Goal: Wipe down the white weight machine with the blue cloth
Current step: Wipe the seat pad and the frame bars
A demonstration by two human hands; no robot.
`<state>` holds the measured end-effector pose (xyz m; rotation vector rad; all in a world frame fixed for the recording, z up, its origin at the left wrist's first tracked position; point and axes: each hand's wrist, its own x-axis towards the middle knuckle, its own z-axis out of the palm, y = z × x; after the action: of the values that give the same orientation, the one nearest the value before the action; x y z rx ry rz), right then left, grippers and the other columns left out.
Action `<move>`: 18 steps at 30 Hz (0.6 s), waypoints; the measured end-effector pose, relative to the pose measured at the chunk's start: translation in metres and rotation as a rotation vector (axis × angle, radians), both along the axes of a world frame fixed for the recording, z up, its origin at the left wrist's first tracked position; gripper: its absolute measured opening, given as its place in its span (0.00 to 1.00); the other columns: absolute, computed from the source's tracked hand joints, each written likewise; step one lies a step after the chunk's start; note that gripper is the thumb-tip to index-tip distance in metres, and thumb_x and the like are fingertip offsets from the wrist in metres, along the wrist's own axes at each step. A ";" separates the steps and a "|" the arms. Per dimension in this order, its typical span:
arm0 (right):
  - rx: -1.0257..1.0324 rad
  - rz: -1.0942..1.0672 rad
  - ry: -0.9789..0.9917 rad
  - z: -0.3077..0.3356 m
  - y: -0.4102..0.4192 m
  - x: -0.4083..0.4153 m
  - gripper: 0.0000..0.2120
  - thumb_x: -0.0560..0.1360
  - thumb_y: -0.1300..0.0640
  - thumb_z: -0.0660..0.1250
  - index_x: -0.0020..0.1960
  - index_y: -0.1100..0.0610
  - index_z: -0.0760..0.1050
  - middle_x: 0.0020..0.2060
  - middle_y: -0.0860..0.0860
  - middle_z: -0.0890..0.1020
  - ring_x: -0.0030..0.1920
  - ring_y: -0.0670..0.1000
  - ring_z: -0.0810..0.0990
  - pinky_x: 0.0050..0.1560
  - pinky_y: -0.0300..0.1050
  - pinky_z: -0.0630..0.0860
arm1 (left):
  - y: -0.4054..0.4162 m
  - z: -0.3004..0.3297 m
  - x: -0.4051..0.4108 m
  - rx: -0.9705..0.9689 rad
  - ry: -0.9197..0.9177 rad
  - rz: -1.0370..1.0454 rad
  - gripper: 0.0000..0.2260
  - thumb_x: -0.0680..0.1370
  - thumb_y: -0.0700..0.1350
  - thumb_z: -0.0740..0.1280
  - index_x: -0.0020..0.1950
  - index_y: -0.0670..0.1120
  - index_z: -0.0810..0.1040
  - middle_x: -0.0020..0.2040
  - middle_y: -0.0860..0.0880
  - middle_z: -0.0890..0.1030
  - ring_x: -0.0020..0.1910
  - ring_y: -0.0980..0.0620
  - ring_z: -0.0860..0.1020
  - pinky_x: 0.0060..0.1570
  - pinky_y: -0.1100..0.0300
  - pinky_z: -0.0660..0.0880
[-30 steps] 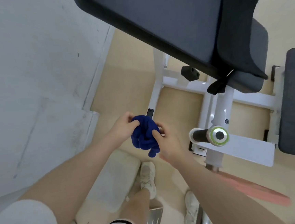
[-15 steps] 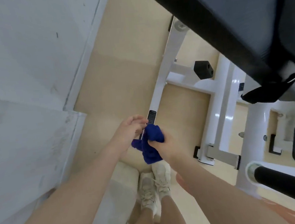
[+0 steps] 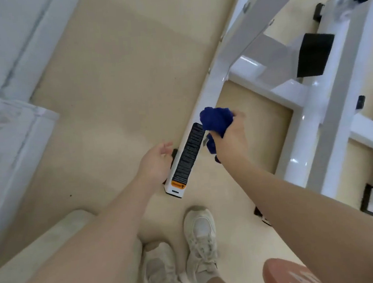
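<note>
The white weight machine's frame point(image 3: 217, 71) runs as a low floor rail from top right down to the centre, where a black and orange label point(image 3: 188, 156) covers its end. My right hand point(image 3: 231, 137) grips the bunched blue cloth point(image 3: 216, 119) just above the rail, beside the label's far end. My left hand point(image 3: 156, 161) hovers at the left side of the rail's end with fingers relaxed, holding nothing.
Further white frame bars point(image 3: 313, 112) with a black block point(image 3: 314, 54) lie to the right. A white wall and skirting point(image 3: 14, 88) rise at the left. My two pale shoes point(image 3: 199, 237) stand below on the beige floor. A reddish disc point(image 3: 289, 274) sits bottom right.
The view has dropped closer to the floor rail. My left hand has let go of the cloth and moved left of the rail; my right hand carried the cloth up along the rail.
</note>
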<state>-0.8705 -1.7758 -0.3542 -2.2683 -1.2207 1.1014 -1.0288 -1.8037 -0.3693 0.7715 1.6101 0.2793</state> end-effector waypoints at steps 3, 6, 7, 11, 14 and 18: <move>0.190 0.128 -0.111 -0.037 0.026 0.015 0.23 0.75 0.63 0.64 0.68 0.56 0.63 0.62 0.54 0.69 0.55 0.55 0.74 0.53 0.51 0.75 | 0.018 -0.031 0.008 0.061 -0.008 -0.061 0.19 0.80 0.37 0.55 0.71 0.49 0.67 0.67 0.49 0.72 0.63 0.51 0.72 0.58 0.64 0.64; 0.126 0.465 -0.363 -0.071 0.032 0.014 0.23 0.77 0.58 0.62 0.71 0.52 0.64 0.71 0.56 0.61 0.64 0.59 0.67 0.59 0.52 0.70 | 0.034 -0.056 0.019 0.121 -0.018 -0.168 0.20 0.81 0.38 0.55 0.73 0.48 0.64 0.68 0.49 0.71 0.65 0.49 0.71 0.56 0.67 0.63; 0.055 0.588 -0.403 -0.086 0.028 0.013 0.23 0.78 0.56 0.60 0.72 0.50 0.63 0.74 0.55 0.57 0.67 0.59 0.64 0.61 0.52 0.67 | 0.037 -0.064 0.022 0.131 -0.004 -0.200 0.20 0.81 0.38 0.54 0.73 0.47 0.65 0.67 0.49 0.72 0.64 0.49 0.72 0.54 0.67 0.64; -0.005 0.775 -0.506 -0.136 0.023 0.011 0.21 0.80 0.50 0.56 0.73 0.46 0.62 0.77 0.51 0.50 0.69 0.59 0.58 0.69 0.54 0.57 | 0.051 -0.102 0.036 0.140 -0.047 -0.282 0.17 0.80 0.38 0.57 0.69 0.44 0.69 0.62 0.44 0.76 0.61 0.46 0.74 0.53 0.64 0.66; 0.196 0.684 -0.527 -0.153 0.050 0.023 0.20 0.77 0.49 0.56 0.66 0.52 0.74 0.72 0.56 0.65 0.62 0.67 0.67 0.62 0.59 0.65 | 0.062 -0.116 0.050 0.164 -0.117 -0.234 0.26 0.79 0.38 0.61 0.75 0.47 0.57 0.70 0.46 0.69 0.67 0.47 0.69 0.59 0.64 0.64; 0.175 0.635 -0.582 -0.159 0.095 0.042 0.21 0.80 0.49 0.55 0.72 0.49 0.65 0.75 0.54 0.57 0.68 0.63 0.60 0.70 0.52 0.55 | 0.075 -0.120 0.061 0.146 -0.160 -0.234 0.30 0.79 0.43 0.64 0.76 0.46 0.52 0.69 0.49 0.67 0.65 0.52 0.69 0.53 0.69 0.63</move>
<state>-0.8285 -1.6812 -0.5129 -2.1787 -2.2728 0.4494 -0.9682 -1.7283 -0.4898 1.0149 1.3454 0.2840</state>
